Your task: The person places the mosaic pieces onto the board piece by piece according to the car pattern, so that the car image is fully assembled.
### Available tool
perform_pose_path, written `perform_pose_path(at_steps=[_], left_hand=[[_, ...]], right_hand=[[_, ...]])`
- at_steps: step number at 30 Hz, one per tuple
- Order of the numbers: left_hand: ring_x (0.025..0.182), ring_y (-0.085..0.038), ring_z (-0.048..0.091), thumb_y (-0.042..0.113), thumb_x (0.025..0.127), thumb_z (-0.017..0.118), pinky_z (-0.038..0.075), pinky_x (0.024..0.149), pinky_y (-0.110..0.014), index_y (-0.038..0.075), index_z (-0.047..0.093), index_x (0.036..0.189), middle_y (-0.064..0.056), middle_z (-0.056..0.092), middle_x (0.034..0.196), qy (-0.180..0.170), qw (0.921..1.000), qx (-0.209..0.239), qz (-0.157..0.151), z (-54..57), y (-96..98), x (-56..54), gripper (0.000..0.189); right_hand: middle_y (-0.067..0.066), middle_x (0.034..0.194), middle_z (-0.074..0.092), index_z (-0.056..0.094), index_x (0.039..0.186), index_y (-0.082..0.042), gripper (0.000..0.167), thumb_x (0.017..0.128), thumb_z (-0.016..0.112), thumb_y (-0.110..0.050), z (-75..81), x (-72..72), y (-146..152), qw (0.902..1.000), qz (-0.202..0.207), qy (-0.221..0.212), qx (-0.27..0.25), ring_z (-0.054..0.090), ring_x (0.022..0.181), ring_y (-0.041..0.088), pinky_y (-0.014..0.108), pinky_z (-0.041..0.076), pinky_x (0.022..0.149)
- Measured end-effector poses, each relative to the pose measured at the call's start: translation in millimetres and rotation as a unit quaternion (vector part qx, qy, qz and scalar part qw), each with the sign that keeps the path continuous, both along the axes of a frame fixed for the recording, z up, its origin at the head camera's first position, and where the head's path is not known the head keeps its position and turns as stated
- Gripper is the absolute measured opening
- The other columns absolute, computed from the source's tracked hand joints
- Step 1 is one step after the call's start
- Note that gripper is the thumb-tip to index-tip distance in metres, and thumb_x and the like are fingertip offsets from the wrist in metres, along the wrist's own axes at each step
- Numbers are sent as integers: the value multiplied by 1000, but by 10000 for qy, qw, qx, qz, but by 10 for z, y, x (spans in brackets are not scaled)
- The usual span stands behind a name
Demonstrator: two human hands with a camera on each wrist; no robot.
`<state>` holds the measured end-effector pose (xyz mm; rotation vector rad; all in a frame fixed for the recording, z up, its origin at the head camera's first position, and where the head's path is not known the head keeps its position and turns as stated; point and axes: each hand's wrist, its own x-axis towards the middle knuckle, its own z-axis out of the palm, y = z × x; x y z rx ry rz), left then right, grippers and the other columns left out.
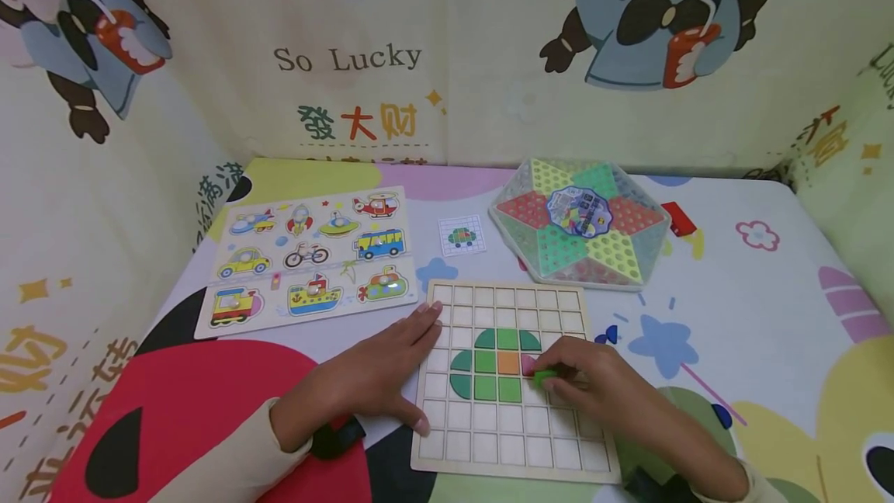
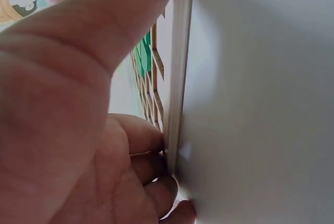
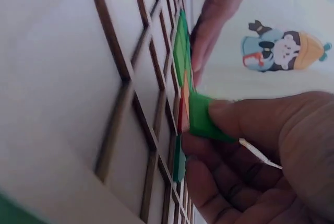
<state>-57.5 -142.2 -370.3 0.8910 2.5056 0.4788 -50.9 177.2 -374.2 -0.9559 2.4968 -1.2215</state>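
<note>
A wooden grid board [image 1: 457,441] lies on the table, with green, orange and pink tiles set in its middle cells. My right hand [image 1: 590,379] pinches a green tile [image 3: 203,117] between thumb and fingers, close over the board beside the pink tile [image 1: 528,364]. The orange tile [image 1: 508,363] sits just left of the pink one. Spread along the board's left edge, my left hand [image 1: 373,371] touches the frame with its fingertips and thumb. In the left wrist view, the thumb [image 2: 130,15] and fingers lie against the board's side.
A small pattern card [image 1: 462,236] with a grid picture lies behind the board. To the left back is a vehicle peg puzzle [image 1: 279,254]. A hexagonal plastic box [image 1: 580,223] stands at the back right. A printed curtain [image 1: 447,45] hangs behind the table.
</note>
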Motion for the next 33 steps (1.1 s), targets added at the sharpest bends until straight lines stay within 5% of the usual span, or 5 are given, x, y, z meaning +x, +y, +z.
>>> perform_pose_path(at_steps=[7, 14, 33], left_hand=[[147, -27, 6, 55, 64, 84, 28, 112, -45, 5, 23, 154, -8, 9, 162, 21, 10000, -57, -16, 1, -7, 0, 120], [147, -28, 7, 53, 64, 85, 28, 112, -45, 5, 24, 154, -10, 11, 162, 42, 10000, -28, -56, -4, 9, -14, 119], [147, -27, 7, 53, 63, 86, 28, 112, -45, 4, 24, 154, -9, 10, 162, 25, 10000, -43, 2, -4, 10, -7, 120]], right_hand=[[-6, 99, 67, 71, 100, -12, 24, 82, 75, 3, -78, 39, -87, 9958, 422, 806, -128, 61, 87, 7, 22, 54, 70], [-13, 97, 66, 73, 97, -17, 24, 80, 78, -2, -86, 64, -87, 9926, 109, 1158, 358, 62, 92, 7, 29, 54, 75], [-14, 97, 56, 76, 100, -16, 20, 81, 81, -13, -54, 72, -69, 9875, -171, 840, 1324, 51, 92, 7, 28, 51, 75]])
